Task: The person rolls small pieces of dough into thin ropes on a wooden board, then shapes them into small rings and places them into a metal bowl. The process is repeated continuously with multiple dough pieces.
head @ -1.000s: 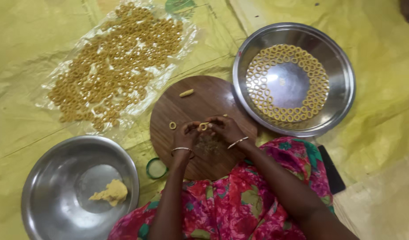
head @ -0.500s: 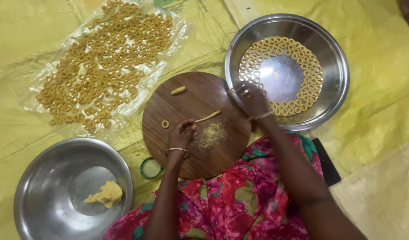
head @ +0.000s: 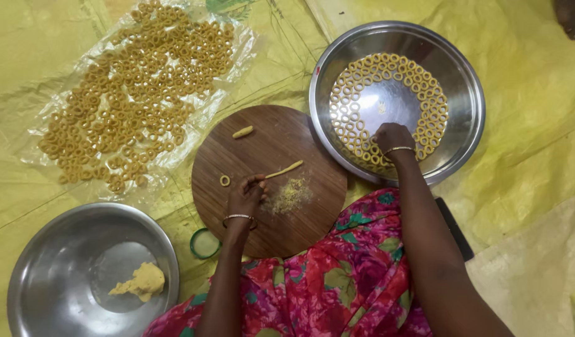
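My left hand (head: 245, 195) rests on a round wooden board (head: 269, 231), its fingertips pinched at the near end of a thin dough strip (head: 286, 168). A single dough ring (head: 224, 180) lies just left of that hand, a short dough piece (head: 242, 131) further up the board, and loose crumbs (head: 289, 195) to the right. My right hand (head: 392, 138) reaches into a steel bowl (head: 465, 112) lined with several dough rings (head: 356, 100). Its fingers curl down onto the rings at the near side. What it holds is hidden.
A clear plastic sheet (head: 237, 56) at the upper left carries a heap of dough rings (head: 131, 93). A second steel bowl (head: 50, 249) at the lower left holds a lump of dough (head: 141, 281). A small green lid (head: 204, 243) lies beside the board. Yellow sheeting (head: 537, 175) covers the floor.
Both hands were together over the board a second ago. My right hand has since moved up right into the ring-lined bowl, while my left hand stayed on the board by the strip.
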